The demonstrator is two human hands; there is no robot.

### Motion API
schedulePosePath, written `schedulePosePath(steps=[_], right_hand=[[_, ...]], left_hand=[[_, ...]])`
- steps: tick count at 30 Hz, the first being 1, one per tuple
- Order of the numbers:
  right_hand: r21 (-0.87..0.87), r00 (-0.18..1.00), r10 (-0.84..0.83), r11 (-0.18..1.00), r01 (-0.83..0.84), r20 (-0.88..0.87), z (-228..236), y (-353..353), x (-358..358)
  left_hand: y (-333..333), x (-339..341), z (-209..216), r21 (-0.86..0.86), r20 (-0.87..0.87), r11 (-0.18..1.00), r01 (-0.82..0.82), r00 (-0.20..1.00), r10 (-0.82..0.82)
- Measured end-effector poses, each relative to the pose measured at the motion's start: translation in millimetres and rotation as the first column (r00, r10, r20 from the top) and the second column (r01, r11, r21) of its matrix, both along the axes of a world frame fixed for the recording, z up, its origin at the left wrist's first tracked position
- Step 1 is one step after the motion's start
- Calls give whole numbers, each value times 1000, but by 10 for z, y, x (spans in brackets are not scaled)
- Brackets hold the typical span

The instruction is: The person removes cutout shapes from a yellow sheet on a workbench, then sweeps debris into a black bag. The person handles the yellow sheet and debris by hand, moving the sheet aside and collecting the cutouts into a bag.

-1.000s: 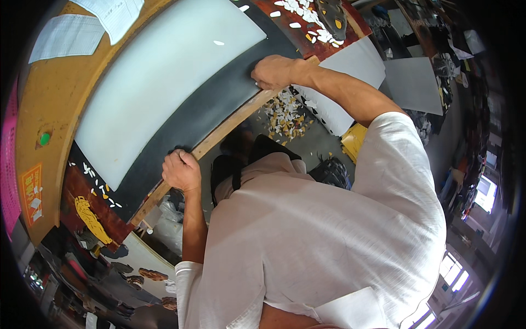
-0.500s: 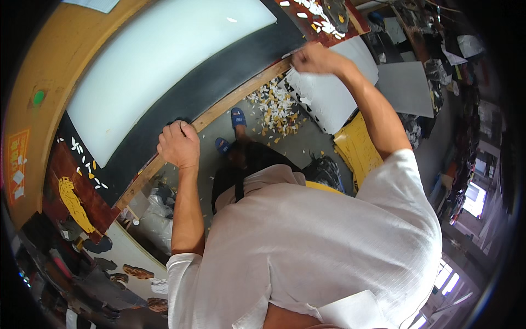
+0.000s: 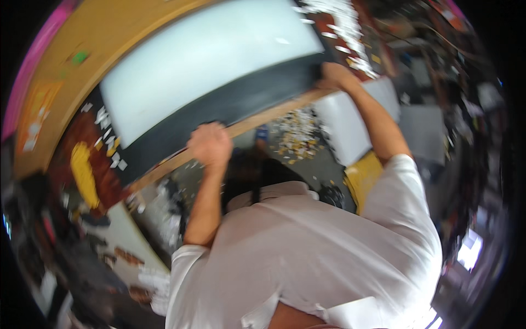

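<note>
A large white sheet (image 3: 213, 66) lies on a black mat or board (image 3: 235, 104) on the table. Along the near side runs a bare wooden edge strip (image 3: 274, 112). My left hand (image 3: 211, 143) rests at this edge, its fingers curled over a dark spot at the fingertips; what it grips I cannot make out. Farther right, my right hand (image 3: 335, 77) is at the black board's right end, above the strip; blur hides its fingers. A small white scrap (image 3: 282, 40) lies on the sheet.
White and yellow offcuts (image 3: 298, 134) litter the floor; more white pieces (image 3: 350, 33) lie on the table at far right. At left lies a yellow bundle (image 3: 85, 172). White sheets (image 3: 342, 129) and yellow sheets (image 3: 362, 178) stand near my right arm. An ochre panel (image 3: 104, 33) rises behind.
The view has swung, so the table sits further right and is blurred. My right hand has come in against the board's right end; my left hand stays at the wooden edge.
</note>
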State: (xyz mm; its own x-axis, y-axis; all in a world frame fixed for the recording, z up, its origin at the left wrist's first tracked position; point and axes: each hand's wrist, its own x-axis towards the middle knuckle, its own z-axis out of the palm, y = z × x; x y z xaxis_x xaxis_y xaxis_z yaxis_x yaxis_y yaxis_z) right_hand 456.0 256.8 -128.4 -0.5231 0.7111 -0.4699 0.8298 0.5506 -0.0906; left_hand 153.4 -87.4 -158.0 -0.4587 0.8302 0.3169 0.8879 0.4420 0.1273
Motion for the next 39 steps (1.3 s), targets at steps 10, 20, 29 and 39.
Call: schedulePosePath(steps=[10, 20, 29, 39], right_hand=[[-677, 799, -511, 712, 187, -316, -137, -43, 323], [-610, 968, 30, 782, 132, 248, -579, -1819, 702], [-824, 511, -855, 222, 521, 93, -731, -2959, 93], [-807, 472, -881, 263, 529, 21, -304, -3934, -351]], left_hand=[[-166, -133, 191, 347, 368, 934, -83, 928, -55], [-1514, -2352, 480, 250, 234, 863, -439, 892, 386], [-1108, -3855, -26, 170, 131, 968, -183, 978, 162], [0, -5721, 38, 187, 259, 978, -95, 965, 44]])
